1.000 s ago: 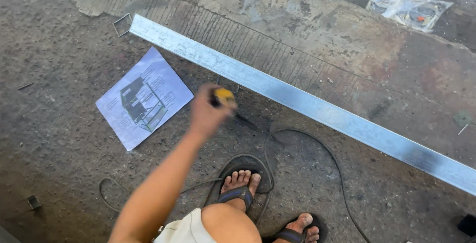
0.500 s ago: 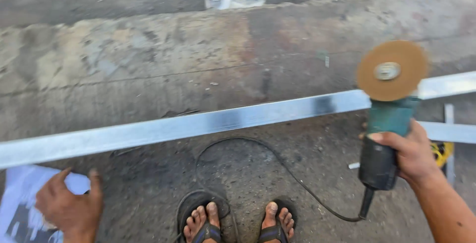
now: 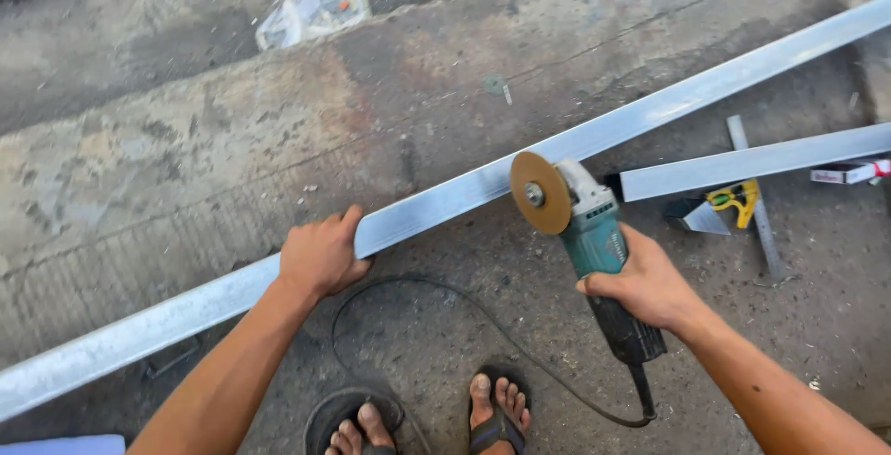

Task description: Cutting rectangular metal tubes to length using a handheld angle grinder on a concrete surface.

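At the far left I see the low end of a long galvanised steel tube (image 3: pixel 445 200), which lies on the concrete floor (image 3: pixel 186 139) and runs diagonally up to the top right corner. My left hand (image 3: pixel 320 255) rests on it near the middle, fingers curled over the far edge and thumb on the near side, pinning it down. Below, a black power cord (image 3: pixel 464 311) loops across the floor towards my two feet in sandals (image 3: pixel 497 418). Up top, a crumpled clear plastic bag (image 3: pixel 316 9) lies on the rougher ground. Moving right, my right hand (image 3: pixel 645 283) is wrapped tight around the body of a teal angle grinder (image 3: pixel 594 251), whose worn brown cutting disc (image 3: pixel 540 193) sits just at the near edge of the tube; I cannot tell if it touches. Further right, a shorter steel tube (image 3: pixel 752 162) lies beside a yellow-handled square (image 3: pixel 742 200) and a small white box (image 3: pixel 849 174).
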